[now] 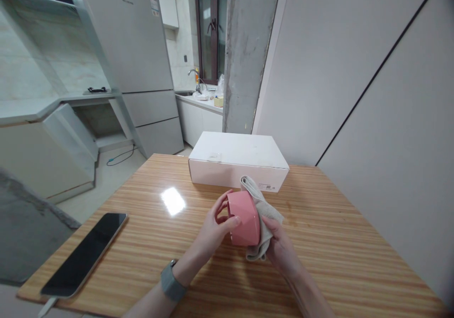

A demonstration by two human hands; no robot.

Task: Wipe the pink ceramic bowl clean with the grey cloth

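A glossy pink bowl (244,219) with angled sides is tipped on its side above the table. My left hand (216,223) grips it by the rim, thumb on the outer wall and fingers reaching to the open side, which faces left. Against the bowl's right side lies a folded light grey cloth (264,209). My right hand (282,249) is closed on that cloth and presses it to the bowl; some of its fingers are hidden behind the cloth. A grey-banded watch (173,280) is on my left wrist.
A wood-grain table (142,242) lies under my hands. Just beyond them stands a white cardboard box (237,159). A dark phone (87,252) with a white cable (48,306) lies at the left edge. A white wall (354,96) borders the right side; a fridge (135,48) stands behind.
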